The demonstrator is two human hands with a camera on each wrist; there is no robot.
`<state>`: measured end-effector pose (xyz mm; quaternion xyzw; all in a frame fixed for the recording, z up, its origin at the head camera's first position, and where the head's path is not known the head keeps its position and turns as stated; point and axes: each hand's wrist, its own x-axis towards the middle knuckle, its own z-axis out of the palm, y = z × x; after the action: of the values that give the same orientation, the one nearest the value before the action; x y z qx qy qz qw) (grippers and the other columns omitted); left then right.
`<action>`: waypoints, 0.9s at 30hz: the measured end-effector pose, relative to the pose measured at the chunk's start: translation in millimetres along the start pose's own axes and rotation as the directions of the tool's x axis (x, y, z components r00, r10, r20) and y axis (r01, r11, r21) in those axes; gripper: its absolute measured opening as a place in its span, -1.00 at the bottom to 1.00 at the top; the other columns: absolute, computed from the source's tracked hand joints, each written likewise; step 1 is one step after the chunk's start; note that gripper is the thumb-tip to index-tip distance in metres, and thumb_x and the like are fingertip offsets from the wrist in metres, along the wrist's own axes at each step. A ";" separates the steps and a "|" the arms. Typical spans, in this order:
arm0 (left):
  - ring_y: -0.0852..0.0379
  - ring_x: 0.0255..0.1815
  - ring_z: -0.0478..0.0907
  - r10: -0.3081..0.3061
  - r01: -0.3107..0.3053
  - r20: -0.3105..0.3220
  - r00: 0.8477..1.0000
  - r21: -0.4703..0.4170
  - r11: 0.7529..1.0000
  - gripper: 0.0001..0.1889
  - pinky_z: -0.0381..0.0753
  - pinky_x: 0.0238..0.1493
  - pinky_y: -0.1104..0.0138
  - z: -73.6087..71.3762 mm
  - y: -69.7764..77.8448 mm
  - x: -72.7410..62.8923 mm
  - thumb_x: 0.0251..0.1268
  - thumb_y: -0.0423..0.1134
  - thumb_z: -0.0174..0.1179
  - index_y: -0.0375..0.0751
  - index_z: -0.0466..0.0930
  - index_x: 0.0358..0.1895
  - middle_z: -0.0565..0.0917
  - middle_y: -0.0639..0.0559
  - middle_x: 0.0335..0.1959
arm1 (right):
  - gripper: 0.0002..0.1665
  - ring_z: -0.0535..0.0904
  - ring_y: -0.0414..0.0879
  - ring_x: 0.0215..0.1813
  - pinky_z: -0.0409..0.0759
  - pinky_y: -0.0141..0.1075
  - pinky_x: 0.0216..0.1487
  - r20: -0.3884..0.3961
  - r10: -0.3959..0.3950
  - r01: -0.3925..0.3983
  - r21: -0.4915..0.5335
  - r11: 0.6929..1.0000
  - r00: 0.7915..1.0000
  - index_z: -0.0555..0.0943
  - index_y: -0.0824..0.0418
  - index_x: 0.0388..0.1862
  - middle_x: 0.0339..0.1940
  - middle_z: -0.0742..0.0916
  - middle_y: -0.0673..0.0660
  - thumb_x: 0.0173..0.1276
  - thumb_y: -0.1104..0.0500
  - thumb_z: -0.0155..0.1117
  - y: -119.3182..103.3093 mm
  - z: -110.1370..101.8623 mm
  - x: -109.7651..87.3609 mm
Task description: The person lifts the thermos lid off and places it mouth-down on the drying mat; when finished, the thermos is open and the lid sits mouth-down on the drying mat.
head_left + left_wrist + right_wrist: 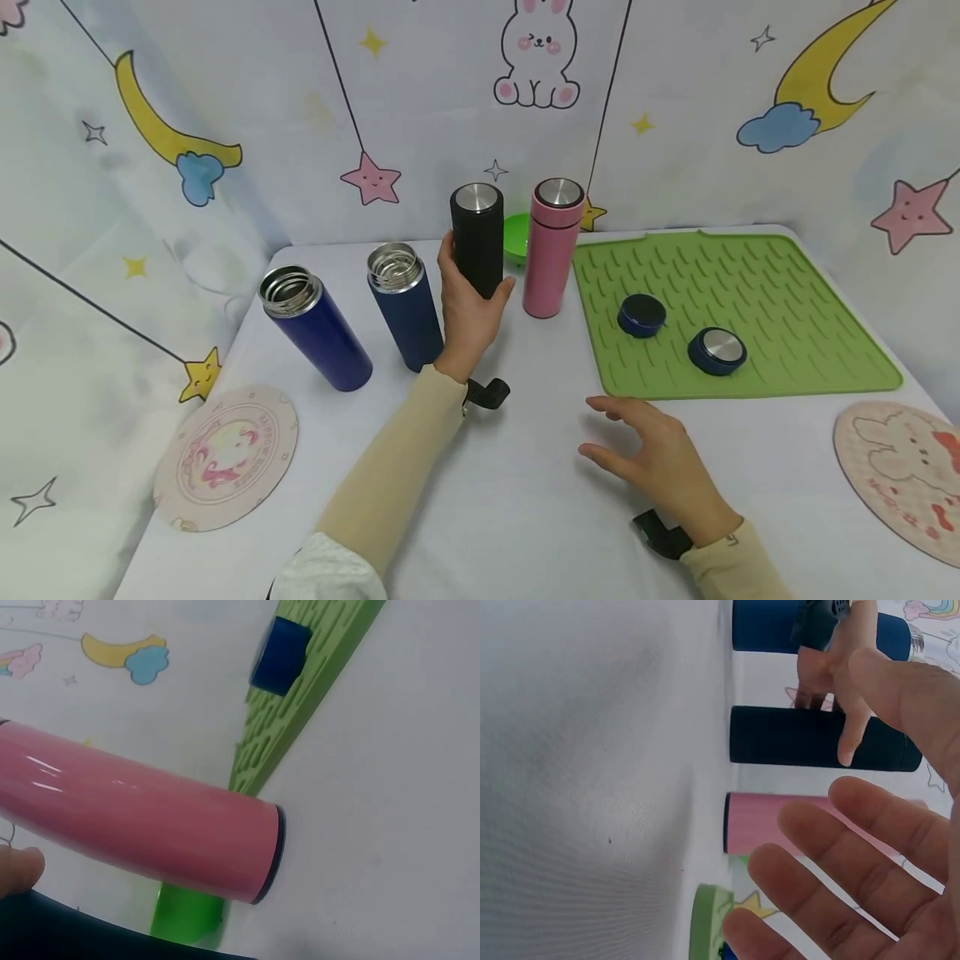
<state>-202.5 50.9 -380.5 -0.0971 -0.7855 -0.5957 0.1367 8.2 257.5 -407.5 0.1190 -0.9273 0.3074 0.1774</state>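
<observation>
The black bottle [477,242] is a tall, plain cylinder with a dull dark body and a round silvery disc set into its top. It is upright at the back of the white surface [525,467], between the navy bottle [411,321] and the pink bottle [550,258]. The left hand [471,321] grips its lower part, thumb on one side and fingers curled round the other. The right hand [660,450] is spread, fingers apart and slightly bent, with nothing in its grasp, just beside the near edge of the green mat [810,317].

The blue bottle [322,333] and the navy one both show bare steel mouths, while two dark blue lids (one [642,315] with a dark top, the other [717,351] with a silvery one) lie on the mat. Small lettering runs round the left coaster [225,458] and pink script marks the right coaster [903,479]; both are too blurred to read, and the right one is cut off by the frame.

The left hand covers the black bottle's base in the head view, so contact with the surface is hard to judge there. A bright green dish [516,237] is partly hidden behind the bottles.
</observation>
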 end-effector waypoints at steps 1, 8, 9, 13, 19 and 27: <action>0.04 0.66 0.18 0.000 0.000 -0.008 1.000 0.001 1.000 0.08 0.17 0.68 0.03 0.9 -1.1 1.6 0.30 -0.25 0.44 -0.01 -0.20 0.66 0.14 -0.05 0.67 | -0.22 0.70 -0.12 -0.01 0.38 -0.77 0.16 0.001 0.001 -0.001 0.000 1.000 1.000 0.69 0.05 0.21 0.07 0.81 -0.03 -0.07 0.16 0.76 -0.6 0.1 0.1; 0.00 0.57 0.33 0.003 -0.001 -0.050 0.999 0.031 1.000 -0.05 0.26 0.63 0.05 4.3 -6.5 7.4 0.36 -0.26 0.38 -0.06 -0.08 0.64 0.29 -0.10 0.59 | -0.22 0.71 -0.11 -0.02 0.38 -0.78 0.15 -0.002 -0.002 0.002 -0.010 1.000 1.000 0.69 0.06 0.21 0.06 0.81 -0.03 -0.09 0.15 0.77 -3.3 0.0 0.3; 0.00 0.56 0.35 0.001 0.001 -0.053 0.999 0.034 0.999 -0.06 0.28 0.62 0.04 4.1 -6.7 7.4 0.36 -0.26 0.38 -0.06 -0.07 0.64 0.31 -0.10 0.58 | -0.22 0.71 -0.11 -0.02 0.39 -0.77 0.15 -0.002 -0.003 0.003 -0.012 1.000 1.000 0.69 0.07 0.21 0.06 0.81 -0.03 -0.09 0.15 0.77 -3.3 0.0 0.2; -0.04 0.52 0.41 -0.013 0.015 -0.047 0.999 0.045 0.999 -0.06 0.33 0.58 0.01 2.9 -5.1 3.1 0.35 -0.24 0.40 -0.07 -0.03 0.63 0.36 -0.11 0.56 | -0.22 0.71 -0.11 -0.02 0.40 -0.77 0.14 -0.002 -0.007 0.007 -0.017 1.000 1.000 0.69 0.07 0.21 0.05 0.81 -0.03 -0.08 0.15 0.77 -2.2 0.2 0.2; -0.07 0.49 0.47 0.012 -0.014 0.021 1.000 0.053 0.998 -0.07 0.40 0.54 -0.03 -0.5 0.8 -17.3 0.33 -0.22 0.43 -0.08 -0.01 0.63 0.42 -0.12 0.52 | -0.22 0.72 -0.11 -0.03 0.41 -0.76 0.14 -0.007 -0.023 0.023 -0.029 0.999 1.000 0.69 0.07 0.21 0.05 0.81 -0.03 -0.08 0.15 0.77 -2.1 0.7 0.6; -0.05 0.42 0.56 0.048 -0.058 0.104 0.993 0.099 0.993 -0.05 0.51 0.44 -0.05 -16.0 13.5 -49.9 0.23 -0.12 0.51 -0.02 0.13 0.60 0.51 -0.08 0.48 | -0.26 0.72 -0.12 -0.06 0.44 -0.74 0.10 -0.043 -0.045 0.045 -0.010 0.999 0.998 0.72 0.12 0.16 0.00 0.83 -0.01 -0.10 0.20 0.77 -6.1 -6.2 7.4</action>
<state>-149.6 39.6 -380.7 -0.1411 -0.8178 -0.5455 0.1170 5.1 255.7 -396.8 0.1323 -0.9216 0.3019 0.2049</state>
